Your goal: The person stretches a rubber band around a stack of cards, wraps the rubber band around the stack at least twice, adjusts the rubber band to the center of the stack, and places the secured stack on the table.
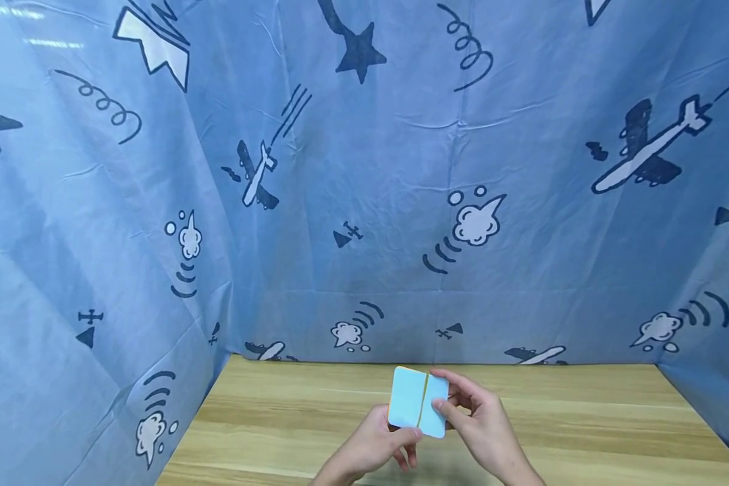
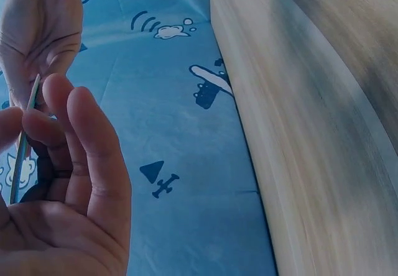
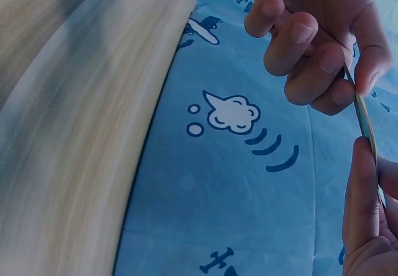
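A thin light-blue square piece (image 1: 406, 398) with rounded corners is held up above the table in the head view. A narrow yellow-brown strip runs across its face, and orange shows along its left edge. My left hand (image 1: 379, 440) grips it at the lower left, thumb on the front face and fingers behind. From the right side, my right hand (image 1: 482, 422) pinches it between thumb and fingers. Both wrist views show the piece (image 3: 365, 122) edge-on, very thin, between the left hand (image 2: 74, 183) and the right hand (image 2: 40, 33). Its back face is hidden.
A wood-grain table (image 1: 279, 412) lies beneath the hands. Blue curtains (image 1: 364, 162) printed with planes, stars and clouds hang behind it and on both sides, meeting the table's back edge.
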Tool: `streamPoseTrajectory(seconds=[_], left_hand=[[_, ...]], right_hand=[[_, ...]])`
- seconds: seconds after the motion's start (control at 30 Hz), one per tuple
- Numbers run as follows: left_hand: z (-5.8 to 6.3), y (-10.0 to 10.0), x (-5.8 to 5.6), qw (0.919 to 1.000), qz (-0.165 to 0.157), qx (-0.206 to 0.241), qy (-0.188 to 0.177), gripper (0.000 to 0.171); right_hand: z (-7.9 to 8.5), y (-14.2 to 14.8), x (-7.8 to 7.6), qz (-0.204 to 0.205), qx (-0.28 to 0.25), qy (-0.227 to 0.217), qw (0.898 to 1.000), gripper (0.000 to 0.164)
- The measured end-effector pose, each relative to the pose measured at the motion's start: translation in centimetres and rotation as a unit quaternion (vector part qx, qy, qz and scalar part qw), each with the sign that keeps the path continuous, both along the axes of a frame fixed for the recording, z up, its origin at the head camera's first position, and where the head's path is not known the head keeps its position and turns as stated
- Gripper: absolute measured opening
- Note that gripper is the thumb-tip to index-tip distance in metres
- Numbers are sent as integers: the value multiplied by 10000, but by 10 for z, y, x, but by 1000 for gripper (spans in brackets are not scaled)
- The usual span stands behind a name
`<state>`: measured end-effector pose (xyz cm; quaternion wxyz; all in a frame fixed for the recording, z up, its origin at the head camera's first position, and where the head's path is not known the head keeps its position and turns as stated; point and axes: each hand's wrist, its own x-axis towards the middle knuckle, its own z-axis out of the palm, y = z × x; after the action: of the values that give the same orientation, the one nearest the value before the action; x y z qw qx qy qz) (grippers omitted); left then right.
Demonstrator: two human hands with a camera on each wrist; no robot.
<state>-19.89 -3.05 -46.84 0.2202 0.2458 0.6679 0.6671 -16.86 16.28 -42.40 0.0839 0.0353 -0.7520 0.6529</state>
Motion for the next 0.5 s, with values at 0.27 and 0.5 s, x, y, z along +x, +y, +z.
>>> streamPoseTrajectory(seconds=[0.27,0.5], left_hand=[[6,-3,-7,9998,93,200,-18,26],[21,5,-19,9911,1217,154,514,20]], right_hand=[[0,3,2,433,95,-98,9990,44],[-8,0,3,1253,253,-135,9917,45]])
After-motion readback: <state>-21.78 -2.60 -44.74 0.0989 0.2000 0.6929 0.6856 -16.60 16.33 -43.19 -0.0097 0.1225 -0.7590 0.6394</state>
